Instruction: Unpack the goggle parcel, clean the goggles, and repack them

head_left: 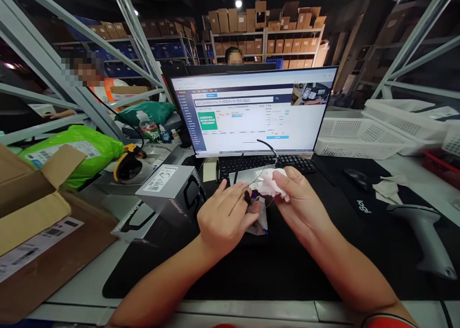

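My left hand pinches a pair of thin wire-framed glasses in front of the keyboard. A crumpled white cloth is bunched in my right hand and pressed against the glasses. Under both hands lies a small clear plastic bag on the black desk mat. A grey glasses box lies tilted just left of my left hand.
A monitor stands behind the keyboard. An open cardboard box and a green parcel sit at left. White baskets, a mouse and a handheld scanner are at right. Two people sit beyond the desk, before shelving.
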The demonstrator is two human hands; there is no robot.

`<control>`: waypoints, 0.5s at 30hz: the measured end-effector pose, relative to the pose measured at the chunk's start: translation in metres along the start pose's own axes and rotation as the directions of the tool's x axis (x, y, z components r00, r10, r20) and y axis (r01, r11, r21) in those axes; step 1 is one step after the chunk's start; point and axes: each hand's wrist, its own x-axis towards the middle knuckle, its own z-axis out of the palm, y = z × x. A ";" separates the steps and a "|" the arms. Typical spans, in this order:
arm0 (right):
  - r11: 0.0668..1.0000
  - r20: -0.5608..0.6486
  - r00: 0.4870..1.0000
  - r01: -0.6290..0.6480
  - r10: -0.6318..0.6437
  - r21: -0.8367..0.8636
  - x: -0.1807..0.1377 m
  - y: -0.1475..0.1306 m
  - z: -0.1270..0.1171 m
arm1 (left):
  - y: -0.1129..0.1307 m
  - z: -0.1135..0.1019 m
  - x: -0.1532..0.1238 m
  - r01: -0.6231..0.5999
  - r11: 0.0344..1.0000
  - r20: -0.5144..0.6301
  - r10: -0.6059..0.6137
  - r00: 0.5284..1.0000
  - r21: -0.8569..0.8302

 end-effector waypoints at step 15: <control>0.991 0.045 0.998 0.045 -0.040 -0.129 -0.004 0.003 -0.001 | -0.002 -0.006 0.001 0.005 0.999 -0.022 -0.005 1.000 -0.038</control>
